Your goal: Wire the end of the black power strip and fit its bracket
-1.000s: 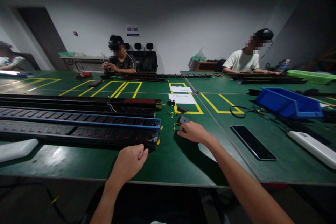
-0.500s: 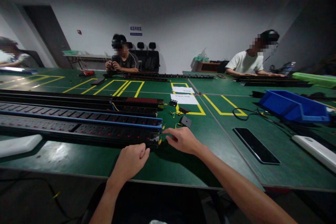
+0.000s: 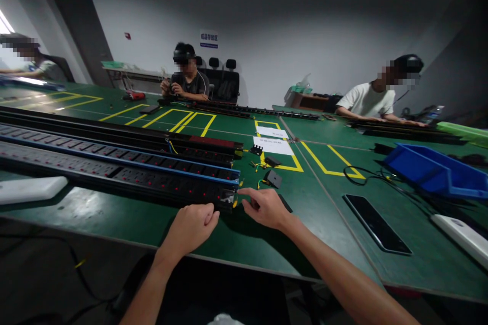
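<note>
Item one: long black metal power strip [image 3: 114, 180]. It lies flat, sockets upward, on the green table top [image 3: 114, 223], nearest the front edge among the parallel strips [image 3: 114, 155] laid side by side. It runs from the left margin of the view, slanting slightly towards the front, and ends near the table's middle. The upper face carries a row of dark sockets with small red marks. The right end looks uncapped and shows a pale, glossy end face; its interior detail is too small to tell.

Item two: short yellow wire [image 3: 235, 202]. It projects from that right end, bent, close to the table surface.
</note>
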